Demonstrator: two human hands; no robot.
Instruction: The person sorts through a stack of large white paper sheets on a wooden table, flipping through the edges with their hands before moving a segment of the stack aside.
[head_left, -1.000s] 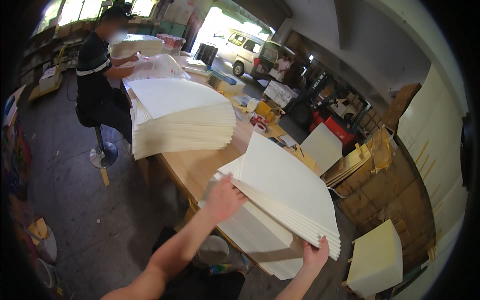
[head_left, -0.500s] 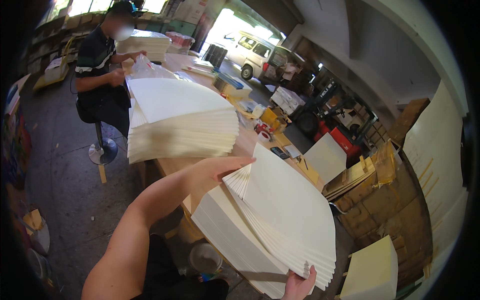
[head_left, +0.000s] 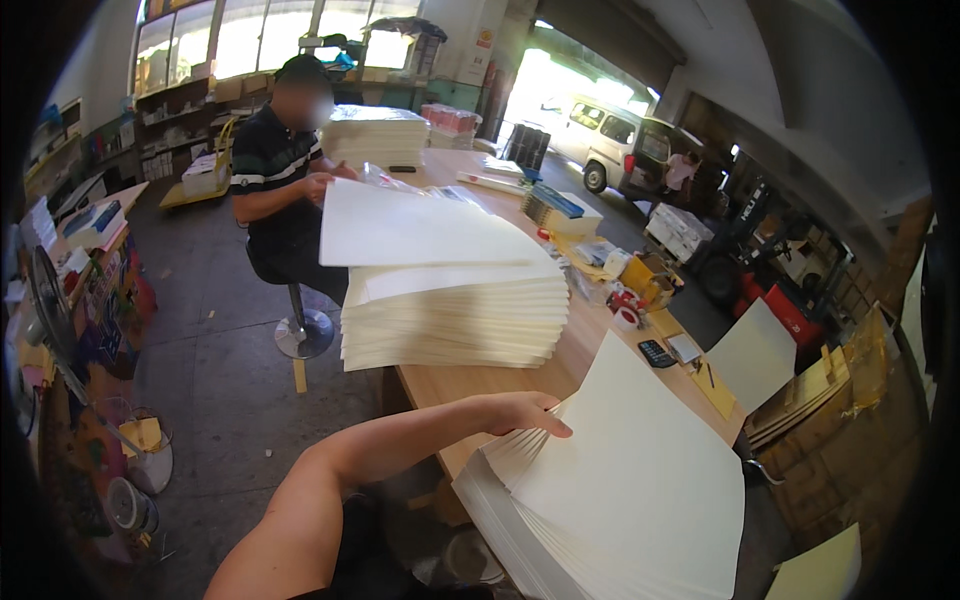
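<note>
My left hand [head_left: 532,412] is closed on the near-left corner of a batch of large white paper sheets [head_left: 655,470], thumb on top and fingers beneath. Several sheet edges spread apart like a fan beside the fingers. Under this batch lies a stack of the same paper [head_left: 505,520], its side edges showing at the table's near end. My right hand is out of view, and the far right end of the batch runs toward the lower edge. Beyond my left hand stands another tall pile of cream-white sheets [head_left: 450,315], with its top sheets [head_left: 420,230] skewed and overhanging.
A co-worker [head_left: 285,165] sits on a stool at the wooden table's [head_left: 480,385] far left, hands near clear plastic. Along the right side lie a calculator [head_left: 656,353], a tape roll [head_left: 626,318] and a yellow box [head_left: 648,278]. A bucket [head_left: 470,556] stands below the near edge.
The view has swung left, so the table things sit further right. My right hand, earlier at the sheets' lower corner, has gone out of view. My left hand keeps its grip on the sheets.
</note>
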